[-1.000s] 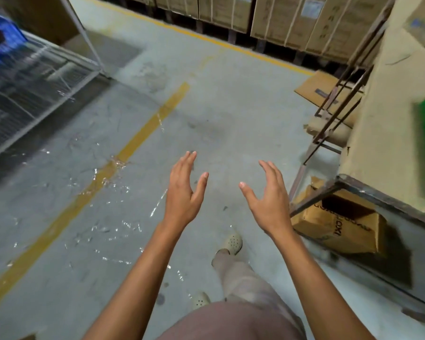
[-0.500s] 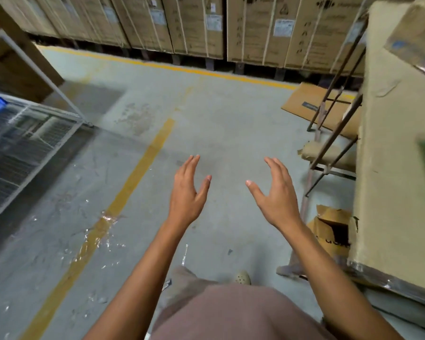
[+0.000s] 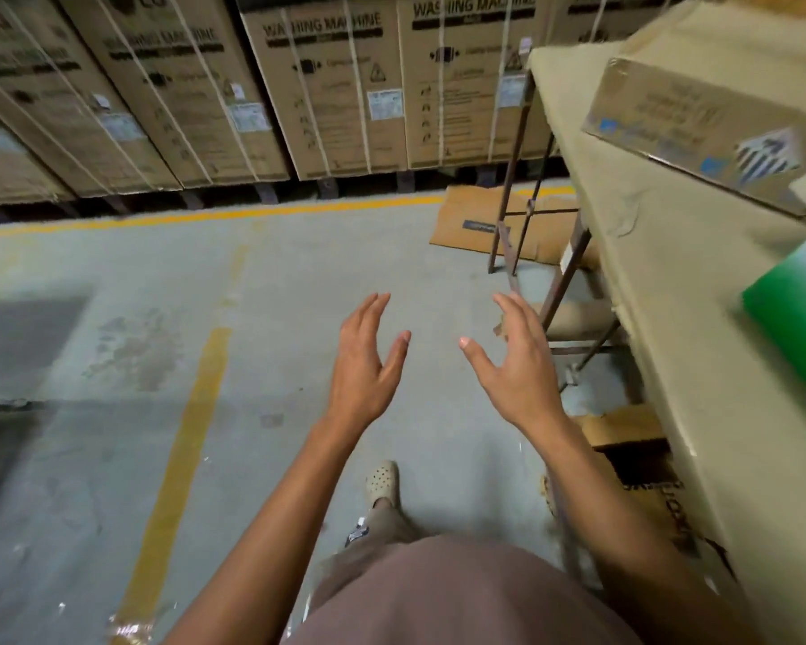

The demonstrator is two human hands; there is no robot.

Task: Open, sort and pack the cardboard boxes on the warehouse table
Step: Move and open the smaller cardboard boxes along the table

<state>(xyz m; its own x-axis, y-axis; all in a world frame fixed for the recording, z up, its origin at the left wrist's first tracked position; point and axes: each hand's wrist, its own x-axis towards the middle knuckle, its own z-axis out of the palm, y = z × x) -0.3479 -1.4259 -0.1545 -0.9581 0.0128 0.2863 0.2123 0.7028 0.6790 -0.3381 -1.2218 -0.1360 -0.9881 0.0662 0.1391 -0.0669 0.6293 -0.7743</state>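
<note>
Both hands are up in front of the body, over the concrete floor [image 3: 299, 281] and holding nothing. The left hand [image 3: 361, 365] has its fingers [image 3: 372, 311] loose and nearly straight, thumb spread. The right hand [image 3: 515, 372] mirrors it, its fingers [image 3: 515, 314] released and slightly bent, palms turned toward each other with a gap between. Off to the right runs the tabletop [image 3: 671, 328], and neither hand touches it. On its far end sits a closed cardboard box [image 3: 699, 114] with blue print along its side, and nearer, at the frame's edge, a green box [image 3: 796, 318], blurred. Under the tabletop, beside the right forearm, an open brown carton [image 3: 624, 430] stands on the floor. A flattened cardboard sheet [image 3: 466, 221] lies by the far metal legs. Across the back, tall strapped cartons marked washing machine [image 3: 340, 90] stand in a row behind a yellow line [image 3: 252, 214]. A second yellow stripe [image 3: 182, 449] runs down the floor at left, and one pale perforated shoe [image 3: 383, 481] shows below the hands.
</note>
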